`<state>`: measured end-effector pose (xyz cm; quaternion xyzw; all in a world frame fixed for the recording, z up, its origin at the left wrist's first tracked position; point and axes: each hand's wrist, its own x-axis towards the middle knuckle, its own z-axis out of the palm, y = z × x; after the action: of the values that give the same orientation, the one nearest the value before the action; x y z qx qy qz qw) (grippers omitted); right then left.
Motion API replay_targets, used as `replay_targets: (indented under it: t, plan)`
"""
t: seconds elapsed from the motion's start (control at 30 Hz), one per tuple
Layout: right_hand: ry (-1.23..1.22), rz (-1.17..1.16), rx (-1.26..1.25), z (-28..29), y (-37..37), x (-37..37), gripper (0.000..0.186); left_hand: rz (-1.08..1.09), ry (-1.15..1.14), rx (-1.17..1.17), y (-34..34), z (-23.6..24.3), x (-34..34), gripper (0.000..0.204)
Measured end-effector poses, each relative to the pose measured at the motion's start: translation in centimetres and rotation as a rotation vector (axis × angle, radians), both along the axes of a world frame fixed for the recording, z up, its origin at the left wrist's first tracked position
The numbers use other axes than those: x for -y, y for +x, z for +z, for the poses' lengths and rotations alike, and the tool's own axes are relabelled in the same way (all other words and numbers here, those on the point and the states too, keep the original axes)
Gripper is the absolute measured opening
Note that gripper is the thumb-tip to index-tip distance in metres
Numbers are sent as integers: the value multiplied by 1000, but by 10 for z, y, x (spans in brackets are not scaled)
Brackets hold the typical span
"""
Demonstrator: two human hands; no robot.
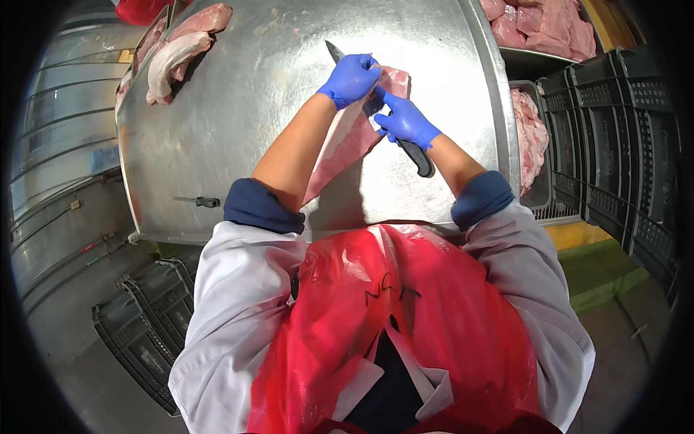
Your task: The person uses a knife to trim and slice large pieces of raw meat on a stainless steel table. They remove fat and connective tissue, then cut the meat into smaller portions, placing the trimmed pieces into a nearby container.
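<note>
A long strip of pale pink raw meat (340,148) lies slantwise on the metal table (238,137) in front of me. My left hand (352,78), in a blue glove, is closed on the meat near its far end, fingertips pinched together. Just to the right, my gloved right hand (406,121) grips a knife (416,158) by its black handle, which sticks out toward me. The blade runs across the meat and partly under my left hand; a blade tip shows beyond it. How deep the edge sits in the meat is hidden.
Pieces of raw meat (177,58) rest at the table's far left edge. A thin tool with a black handle (207,202) lies at the near left. Trays of meat (530,137) and stacked black crates (607,137) stand right; more crates (148,325) are on the left floor.
</note>
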<state>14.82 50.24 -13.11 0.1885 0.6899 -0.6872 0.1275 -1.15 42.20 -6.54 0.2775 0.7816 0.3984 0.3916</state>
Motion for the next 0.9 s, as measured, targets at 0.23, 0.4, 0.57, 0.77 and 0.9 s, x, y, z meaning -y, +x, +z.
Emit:
replay_targets:
  t: [0.23, 0.4, 0.57, 0.77, 0.9]
  plan:
    - [5, 169, 29, 50, 76, 22, 71, 121, 74, 213, -20, -9, 17, 13]
    - [73, -70, -151, 17, 16, 51, 71, 126, 128, 218, -15, 0, 9, 15]
    - [63, 61, -62, 36, 59, 65, 74, 201, 242, 304, -8, 8, 19, 11]
    - [-16, 5, -33, 39, 48, 100, 75, 263, 191, 246, -32, 1, 24, 11]
    - [90, 14, -164, 29, 56, 111, 73, 219, 385, 519, -13, 21, 33, 13]
